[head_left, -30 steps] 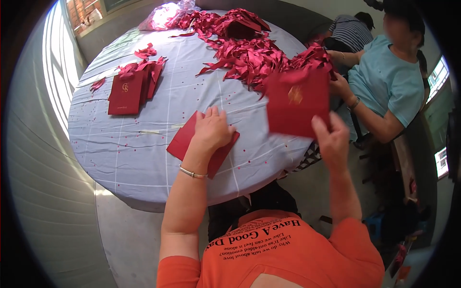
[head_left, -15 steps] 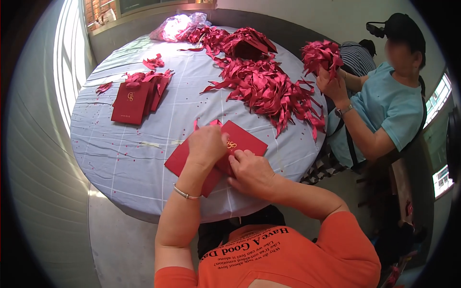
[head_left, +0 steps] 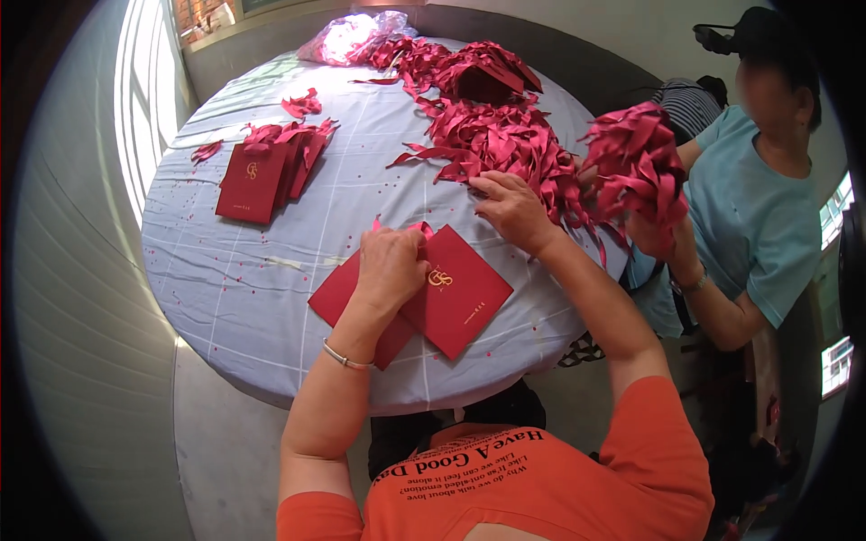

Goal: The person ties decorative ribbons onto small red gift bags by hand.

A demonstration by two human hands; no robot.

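Two flat dark-red paper gift bags with gold lettering lie overlapped at the near side of the table. My left hand (head_left: pixel 394 269) is closed on their top edges, beside pink-red ribbon at the top. The right-hand bag (head_left: pixel 458 293) lies over the left-hand bag (head_left: pixel 336 296). My right hand (head_left: pixel 516 212) is off the bags, its fingers loosely bent and apart at the near edge of a big heap of dark-pink ribbons (head_left: pixel 487 131). No ribbon is plainly seen in it.
Finished-looking red bags with ribbons (head_left: pixel 248 185) stand fanned at the left of the round table (head_left: pixel 298 325), near loose ribbon pieces (head_left: pixel 302 104). A shiny plastic bag (head_left: pixel 352 41) lies at the far edge. At right, a person in light blue (head_left: pixel 744 198) holds a ribbon bunch (head_left: pixel 636 162).
My right hand has left the right-hand bag and reached forward to the ribbon heap. My left hand stays on the bags. The other person's ribbon bunch has come lower and nearer.
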